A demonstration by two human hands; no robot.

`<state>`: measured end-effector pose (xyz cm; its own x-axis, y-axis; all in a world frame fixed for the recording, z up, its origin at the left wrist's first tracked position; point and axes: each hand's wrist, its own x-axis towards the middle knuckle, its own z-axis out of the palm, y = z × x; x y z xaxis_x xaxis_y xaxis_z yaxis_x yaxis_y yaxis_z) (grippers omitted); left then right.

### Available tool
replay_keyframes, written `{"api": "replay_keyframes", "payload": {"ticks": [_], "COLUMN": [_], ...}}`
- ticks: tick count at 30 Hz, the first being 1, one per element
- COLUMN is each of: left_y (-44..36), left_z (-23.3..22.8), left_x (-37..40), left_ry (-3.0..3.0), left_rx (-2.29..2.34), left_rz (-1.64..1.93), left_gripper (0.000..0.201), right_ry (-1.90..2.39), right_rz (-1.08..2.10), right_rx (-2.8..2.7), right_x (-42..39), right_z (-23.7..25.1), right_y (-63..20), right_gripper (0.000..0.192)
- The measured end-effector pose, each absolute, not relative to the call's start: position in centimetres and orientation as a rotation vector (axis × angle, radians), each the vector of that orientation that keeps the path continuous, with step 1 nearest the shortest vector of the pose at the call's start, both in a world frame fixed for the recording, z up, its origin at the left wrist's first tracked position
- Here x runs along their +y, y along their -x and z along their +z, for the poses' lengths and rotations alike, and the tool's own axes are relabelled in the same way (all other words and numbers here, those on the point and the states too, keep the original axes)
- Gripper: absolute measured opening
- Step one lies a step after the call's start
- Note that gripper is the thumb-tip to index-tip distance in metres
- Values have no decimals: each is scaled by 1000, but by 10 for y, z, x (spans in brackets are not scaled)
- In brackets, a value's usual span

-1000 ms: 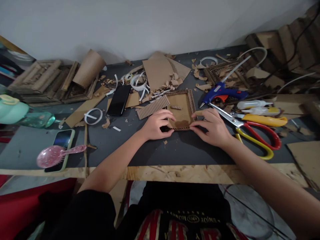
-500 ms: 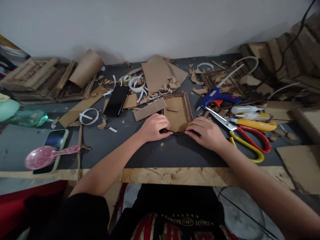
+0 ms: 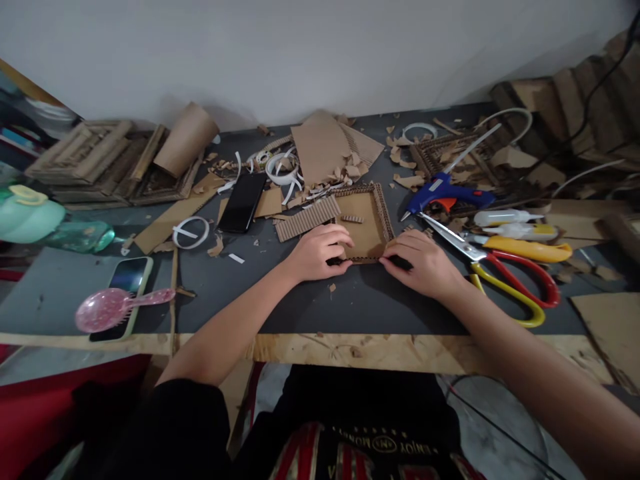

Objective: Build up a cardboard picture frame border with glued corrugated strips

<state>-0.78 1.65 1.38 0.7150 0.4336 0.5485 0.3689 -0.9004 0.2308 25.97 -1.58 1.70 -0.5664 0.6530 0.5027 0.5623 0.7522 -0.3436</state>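
Note:
A square cardboard frame [image 3: 367,223] edged with corrugated strips lies flat on the dark table [image 3: 310,303]. My left hand [image 3: 317,252] presses on its near left corner with the fingers curled over the edge. My right hand [image 3: 423,261] presses on its near right corner. Both sets of fingertips rest along the frame's near edge strip. A loose corrugated strip [image 3: 306,218] lies against the frame's left side, and a small corrugated piece [image 3: 352,218] lies inside the frame.
Scissors with red and yellow handles [image 3: 505,275], a blue glue gun [image 3: 445,193], a yellow cutter [image 3: 530,248] and a glue bottle [image 3: 503,217] lie to the right. A black phone [image 3: 242,202], tape rings [image 3: 190,231], cardboard scraps, a pink hairbrush [image 3: 113,308] and stacked frames [image 3: 107,167] lie to the left.
My right hand has slid from the frame's right side down to its near right corner. My left hand stays on the near left corner. The view shifted slightly.

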Motion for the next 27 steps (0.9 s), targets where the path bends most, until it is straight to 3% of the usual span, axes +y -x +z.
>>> {"api": "replay_keyframes", "payload": {"ticks": [13,27], "left_y": [12,13], "left_z": [9,8], "left_x": [24,25], "left_ry": [-2865,-2784], "left_rx": [812,658], "left_rz": [962,1097], "left_gripper": [27,12], "right_ry": [959,914], "right_rz": [63,82], "right_rx": [-2318,-2380], "right_x": [-7,-7], "right_z": [10,13], "right_y": [-263,-269], "right_gripper": [18,19]}}
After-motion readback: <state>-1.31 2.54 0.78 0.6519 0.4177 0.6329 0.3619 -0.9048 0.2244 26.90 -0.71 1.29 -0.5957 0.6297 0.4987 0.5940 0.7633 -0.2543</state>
